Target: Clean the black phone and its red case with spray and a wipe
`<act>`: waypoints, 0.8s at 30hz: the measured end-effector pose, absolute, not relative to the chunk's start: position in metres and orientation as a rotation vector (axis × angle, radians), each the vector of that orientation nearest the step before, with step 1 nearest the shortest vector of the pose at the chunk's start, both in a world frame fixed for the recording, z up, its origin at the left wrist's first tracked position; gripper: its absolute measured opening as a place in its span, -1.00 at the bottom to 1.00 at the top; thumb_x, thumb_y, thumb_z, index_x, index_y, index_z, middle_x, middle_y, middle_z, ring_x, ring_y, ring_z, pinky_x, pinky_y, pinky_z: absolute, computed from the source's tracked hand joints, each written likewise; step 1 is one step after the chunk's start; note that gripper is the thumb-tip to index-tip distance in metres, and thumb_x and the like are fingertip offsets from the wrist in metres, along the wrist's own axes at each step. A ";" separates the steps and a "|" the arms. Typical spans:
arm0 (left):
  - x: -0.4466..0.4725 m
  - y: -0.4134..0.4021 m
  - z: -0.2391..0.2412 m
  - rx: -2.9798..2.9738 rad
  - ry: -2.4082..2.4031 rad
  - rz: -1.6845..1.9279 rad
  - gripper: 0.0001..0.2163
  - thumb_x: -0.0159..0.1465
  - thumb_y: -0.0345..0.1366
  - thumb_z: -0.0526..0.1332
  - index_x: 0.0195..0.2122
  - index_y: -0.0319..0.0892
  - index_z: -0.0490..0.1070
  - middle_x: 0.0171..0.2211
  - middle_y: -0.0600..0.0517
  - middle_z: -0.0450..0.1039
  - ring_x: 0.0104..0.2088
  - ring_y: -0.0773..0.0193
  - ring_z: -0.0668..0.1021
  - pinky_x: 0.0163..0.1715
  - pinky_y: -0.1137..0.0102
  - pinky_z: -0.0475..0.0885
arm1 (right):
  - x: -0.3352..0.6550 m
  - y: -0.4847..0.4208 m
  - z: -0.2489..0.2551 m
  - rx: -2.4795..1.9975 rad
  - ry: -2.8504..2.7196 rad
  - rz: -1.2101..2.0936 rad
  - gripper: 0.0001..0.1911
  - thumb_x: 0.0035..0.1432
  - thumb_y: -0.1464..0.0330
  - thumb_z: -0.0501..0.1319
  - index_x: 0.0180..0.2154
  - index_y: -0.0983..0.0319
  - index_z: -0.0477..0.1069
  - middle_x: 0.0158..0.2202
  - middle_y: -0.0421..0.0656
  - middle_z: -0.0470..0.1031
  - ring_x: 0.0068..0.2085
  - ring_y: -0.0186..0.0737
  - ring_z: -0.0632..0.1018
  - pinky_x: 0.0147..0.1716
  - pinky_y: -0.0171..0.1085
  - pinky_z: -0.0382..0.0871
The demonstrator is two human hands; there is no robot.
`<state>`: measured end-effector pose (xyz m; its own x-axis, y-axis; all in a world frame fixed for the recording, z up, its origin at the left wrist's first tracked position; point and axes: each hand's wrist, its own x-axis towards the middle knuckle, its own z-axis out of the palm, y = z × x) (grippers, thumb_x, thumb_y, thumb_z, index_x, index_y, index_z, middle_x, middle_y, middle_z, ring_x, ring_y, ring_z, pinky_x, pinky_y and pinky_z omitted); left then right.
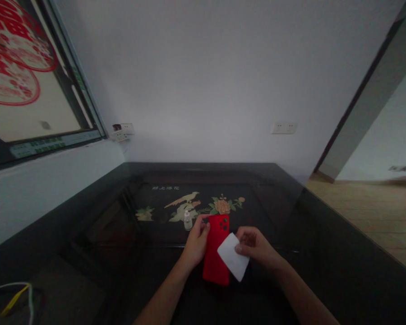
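My left hand (196,243) grips the left edge of a red phone (215,253), which shows its back with dark camera lenses near the top. My right hand (253,246) pinches a white square wipe (232,259) against the phone's right side. Both hover just above a dark glass-topped table (307,253). A small clear bottle with a white cap (187,220) stands on the glass just beyond my left hand.
The table has a painted panel with a bird and flowers (192,205) under the glass. A white wall with sockets (284,127) lies behind, a window with red paper cuts (16,58) at left, yellow and white cables (16,293) at lower left, wooden floor (375,216) at right.
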<state>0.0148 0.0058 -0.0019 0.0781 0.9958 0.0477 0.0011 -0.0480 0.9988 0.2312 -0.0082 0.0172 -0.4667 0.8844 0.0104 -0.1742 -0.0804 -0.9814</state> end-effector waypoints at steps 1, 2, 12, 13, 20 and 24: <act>0.015 0.008 -0.005 1.158 1.070 1.147 -0.66 0.33 -0.10 0.15 0.07 -0.11 0.34 -0.34 0.06 0.46 -0.44 0.29 0.50 -0.44 0.43 0.38 | 0.232 -0.005 0.018 -0.818 -1.297 1.603 -0.61 -0.12 0.15 0.57 -0.42 0.24 0.50 -0.50 -0.24 0.58 -0.50 -0.34 0.54 -0.48 -0.39 0.37; 0.015 0.010 -0.008 1.049 1.009 1.094 -0.64 0.30 -0.10 0.19 0.08 -0.09 0.32 -0.37 0.10 0.43 -0.50 0.33 0.46 -0.51 0.47 0.34 | 0.232 -0.003 0.019 -0.823 -1.222 1.542 -0.60 -0.11 0.13 0.56 -0.39 0.23 0.50 -0.48 -0.23 0.59 -0.49 -0.33 0.54 -0.48 -0.38 0.37; 0.012 0.004 0.012 0.525 0.590 0.676 -0.37 0.27 0.23 0.18 0.18 -0.15 0.34 -0.43 0.09 0.32 -0.58 0.42 0.36 -0.68 0.58 0.12 | 0.231 0.013 0.011 -1.102 -1.157 0.991 -0.52 0.02 -0.01 0.45 -0.22 0.22 0.52 -0.22 -0.02 0.66 -0.20 0.01 0.65 -0.17 -0.10 0.55; 0.014 0.000 0.014 0.515 0.607 0.673 -0.42 0.29 0.14 0.21 0.18 -0.16 0.34 -0.43 0.09 0.34 -0.58 0.42 0.38 -0.68 0.58 0.15 | 0.231 0.013 0.010 -1.106 -1.179 0.962 -0.54 0.04 -0.01 0.44 -0.23 0.22 0.51 -0.23 -0.02 0.66 -0.19 0.02 0.65 -0.15 -0.08 0.55; 0.025 -0.007 0.017 0.449 0.575 0.740 -0.36 0.39 0.15 0.03 0.11 -0.42 0.41 -0.12 -0.33 0.59 -0.23 0.05 0.66 -0.30 0.25 0.57 | 0.223 0.001 0.014 -1.090 -1.373 0.687 -0.75 0.22 0.15 0.34 -0.23 0.21 0.52 -0.12 -0.01 0.62 -0.06 0.00 0.61 0.01 -0.06 0.50; 0.028 -0.008 0.019 0.413 0.557 0.769 -0.31 0.42 0.17 -0.04 0.12 -0.46 0.42 -0.13 -0.35 0.61 -0.29 0.07 0.68 -0.32 0.26 0.59 | 0.218 -0.005 0.017 -1.034 -1.562 0.579 -0.89 0.27 0.28 0.29 -0.25 0.17 0.56 -0.11 -0.04 0.63 -0.06 -0.03 0.61 0.02 -0.08 0.47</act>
